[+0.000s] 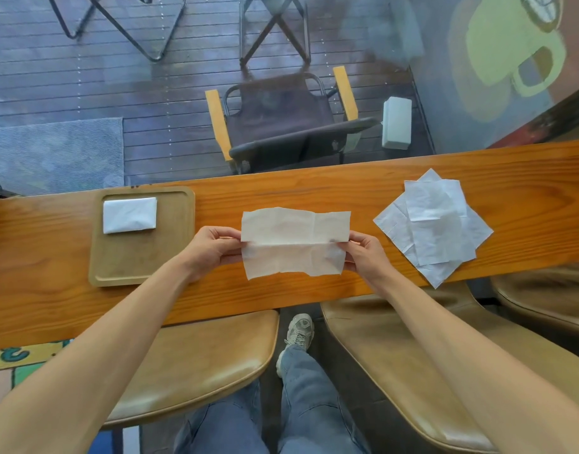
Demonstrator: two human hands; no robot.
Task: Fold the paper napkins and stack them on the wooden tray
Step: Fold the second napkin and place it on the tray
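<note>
The napkin (294, 244) is pinched at both ends by the left hand (213, 249) and right hand (363, 257); edges should be aligned before the crease is pressed.

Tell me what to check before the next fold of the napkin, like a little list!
1. Both hands hold the napkin: ok. The left hand pinches its left edge and the right hand pinches its right edge.
2. Napkin's two layers line up: not ok; the near layer's edges sit off from the far layer's.
3. Wooden tray within reach: ok, it lies just left of the left hand.
4. Room on the tray: ok; a folded stack sits in its far left corner only.
5. More napkins waiting: ok, a loose pile lies on the right.
6. How tight each grip is: cannot tell.
</note>
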